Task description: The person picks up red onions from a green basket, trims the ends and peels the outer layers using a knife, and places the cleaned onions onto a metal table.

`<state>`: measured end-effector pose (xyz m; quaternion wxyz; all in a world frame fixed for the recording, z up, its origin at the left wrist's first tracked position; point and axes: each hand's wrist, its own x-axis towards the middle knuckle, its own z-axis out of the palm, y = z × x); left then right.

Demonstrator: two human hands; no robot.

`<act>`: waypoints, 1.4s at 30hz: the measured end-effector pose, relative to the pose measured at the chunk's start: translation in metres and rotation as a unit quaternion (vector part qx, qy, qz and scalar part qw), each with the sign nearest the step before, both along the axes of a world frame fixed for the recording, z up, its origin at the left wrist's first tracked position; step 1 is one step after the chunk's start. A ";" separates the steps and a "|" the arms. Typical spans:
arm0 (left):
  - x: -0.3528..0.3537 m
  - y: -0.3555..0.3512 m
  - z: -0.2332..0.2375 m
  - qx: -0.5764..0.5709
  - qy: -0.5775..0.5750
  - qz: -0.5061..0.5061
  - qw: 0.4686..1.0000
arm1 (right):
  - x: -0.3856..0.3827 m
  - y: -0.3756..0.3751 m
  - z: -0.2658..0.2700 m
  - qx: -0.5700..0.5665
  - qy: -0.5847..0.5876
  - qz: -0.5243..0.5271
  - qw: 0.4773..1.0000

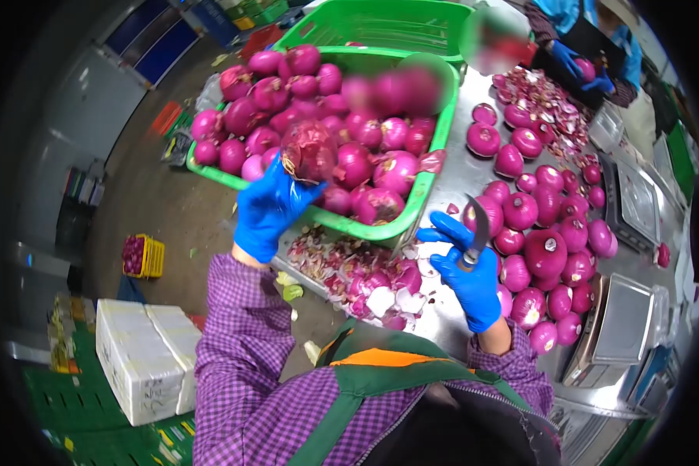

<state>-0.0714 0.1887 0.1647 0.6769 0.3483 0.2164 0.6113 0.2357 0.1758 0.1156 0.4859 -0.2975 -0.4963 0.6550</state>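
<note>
My left hand (270, 208), in a blue glove, grips a large red onion (309, 151) with dry skin and root fibres, over the near left part of a green crate (394, 227) full of red onions. Held in my right hand (467, 272), also gloved, is a small knife (479, 225) with a dark curved blade pointing up; some of its fingers stretch to the left. Peeled onions (545, 252) lie grouped on the metal table just right of the knife. Onion skins (357, 272) are heaped between my hands, below the crate.
Across the table, a person's blue-gloved hands (571, 62) hold an onion near a skin pile (547, 105). Scales (625, 318) stand at the right. Another green crate (373, 27) is behind. White foam boxes (140, 357) and a yellow basket (154, 258) stand at the left.
</note>
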 end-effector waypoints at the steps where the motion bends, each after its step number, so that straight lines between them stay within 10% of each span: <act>1: 0.001 -0.020 -0.001 0.001 0.075 0.051 0.996 | -0.011 0.002 0.004 0.029 -0.008 0.048 0.998; 5: 0.003 -0.082 -0.020 -0.071 0.145 0.089 0.983 | -0.066 0.001 0.015 0.260 -0.079 0.103 0.957; 11: 0.018 -0.154 -0.052 -0.140 0.283 0.111 0.943 | -0.102 -0.018 0.011 0.299 -0.077 0.266 0.913; 19: 0.052 -0.207 -0.064 -0.199 0.188 0.059 0.960 | -0.115 -0.043 -0.018 0.275 -0.101 0.267 0.918; 21: 0.059 -0.218 -0.080 -0.235 0.096 0.120 0.960 | -0.115 -0.049 -0.001 -0.069 -0.241 0.320 0.914; 26: 0.062 -0.224 -0.090 -0.261 -0.124 0.120 0.950 | -0.108 -0.055 -0.037 0.122 -0.037 0.385 0.914; 29: 0.062 -0.225 -0.085 -0.238 -0.072 0.073 0.966 | -0.104 -0.054 -0.037 0.283 -0.134 0.340 0.887; 35: 0.075 -0.223 -0.089 -0.310 0.049 0.159 0.936 | -0.107 -0.057 -0.055 0.256 -0.103 0.236 0.932; 37: 0.080 -0.220 -0.083 -0.278 0.056 0.179 0.942 | -0.106 -0.056 -0.054 -0.102 -0.165 0.265 0.945; 39: 0.081 -0.217 -0.086 -0.242 0.064 0.203 0.947 | -0.104 -0.060 -0.065 -0.105 -0.192 0.264 0.939; 42: 0.076 -0.218 -0.103 -0.232 0.074 0.234 0.941 | -0.099 -0.062 -0.103 0.141 -0.129 0.143 0.971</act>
